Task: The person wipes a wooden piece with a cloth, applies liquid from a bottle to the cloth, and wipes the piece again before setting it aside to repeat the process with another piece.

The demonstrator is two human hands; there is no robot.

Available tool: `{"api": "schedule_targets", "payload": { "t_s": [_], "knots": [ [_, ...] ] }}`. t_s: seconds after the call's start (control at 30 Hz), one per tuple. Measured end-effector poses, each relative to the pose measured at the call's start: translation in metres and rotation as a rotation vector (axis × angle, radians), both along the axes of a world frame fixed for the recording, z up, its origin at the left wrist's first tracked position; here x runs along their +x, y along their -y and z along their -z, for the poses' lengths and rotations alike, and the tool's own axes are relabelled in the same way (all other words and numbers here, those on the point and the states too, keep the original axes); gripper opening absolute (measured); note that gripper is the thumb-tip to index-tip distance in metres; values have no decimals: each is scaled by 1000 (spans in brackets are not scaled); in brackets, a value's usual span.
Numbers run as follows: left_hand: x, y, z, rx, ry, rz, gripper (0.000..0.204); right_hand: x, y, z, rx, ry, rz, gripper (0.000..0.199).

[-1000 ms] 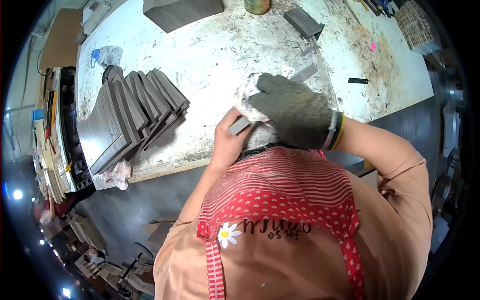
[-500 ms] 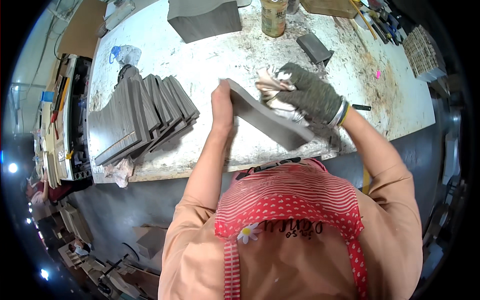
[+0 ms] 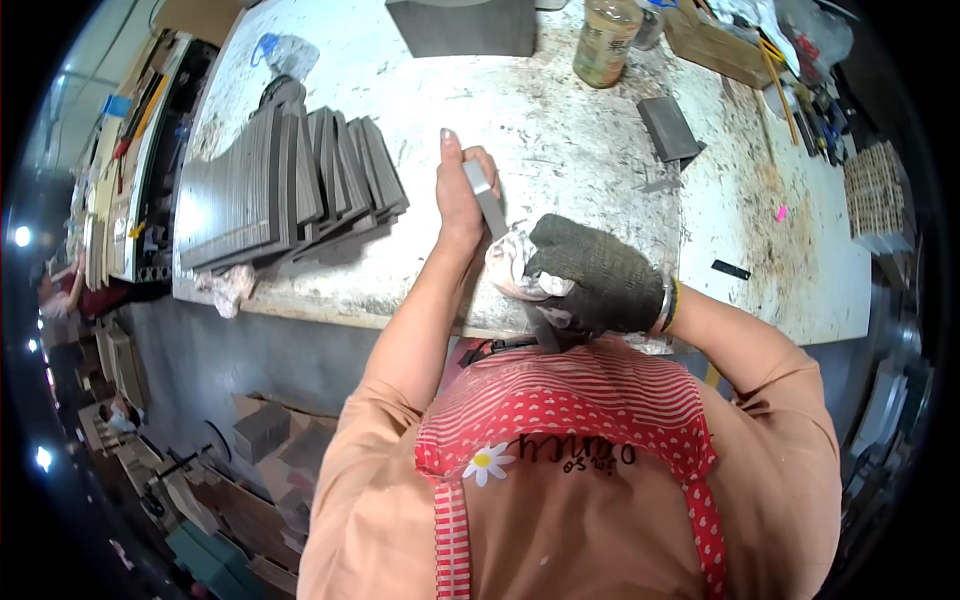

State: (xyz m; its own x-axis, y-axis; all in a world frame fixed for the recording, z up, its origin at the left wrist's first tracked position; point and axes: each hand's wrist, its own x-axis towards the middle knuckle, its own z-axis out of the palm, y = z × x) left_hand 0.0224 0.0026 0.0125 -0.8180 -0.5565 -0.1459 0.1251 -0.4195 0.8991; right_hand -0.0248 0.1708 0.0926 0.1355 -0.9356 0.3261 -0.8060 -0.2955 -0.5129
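My bare left hand (image 3: 460, 195) grips the far end of a grey curved board (image 3: 487, 203), its thumb sticking up. The board is turned narrow edge up, and its near end points toward my apron. In a dark knitted glove, my right hand (image 3: 600, 275) is closed on a crumpled white cloth (image 3: 512, 262). That cloth is wrapped over the board's middle and hides part of it. Left of my hands, a leaning row of similar grey boards (image 3: 250, 190) lies on the white, stained table (image 3: 400, 290).
A large grey block (image 3: 465, 28) and a bottle of yellowish liquid (image 3: 606, 45) stand at the back. Right of them lie a small dark grey block (image 3: 668, 128) and a short black strip (image 3: 731, 269). A woven basket (image 3: 878, 190) is at the right edge, a crumpled rag (image 3: 230, 288) front left.
The board has swung from a diagonal slant to pointing nearly straight at me, edge up. My right hand has moved down and nearer with the cloth, now around the board.
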Motion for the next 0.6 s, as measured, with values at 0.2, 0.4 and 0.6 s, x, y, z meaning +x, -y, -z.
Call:
{"api": "schedule_targets", "payload": {
  "t_s": [0.2, 0.4, 0.6],
  "knots": [
    [-19, 8, -6, 649, -341, 244, 59, -30, 47, 8, -347, -144, 300, 33],
    [-1, 8, -3, -58, 51, 71, 66, 4, 1, 6, 27, 130, -59, 29],
    [-19, -27, -62, 566, 238, -111, 60, -26, 31, -18, -298, -134, 180, 31]
  ]
}}
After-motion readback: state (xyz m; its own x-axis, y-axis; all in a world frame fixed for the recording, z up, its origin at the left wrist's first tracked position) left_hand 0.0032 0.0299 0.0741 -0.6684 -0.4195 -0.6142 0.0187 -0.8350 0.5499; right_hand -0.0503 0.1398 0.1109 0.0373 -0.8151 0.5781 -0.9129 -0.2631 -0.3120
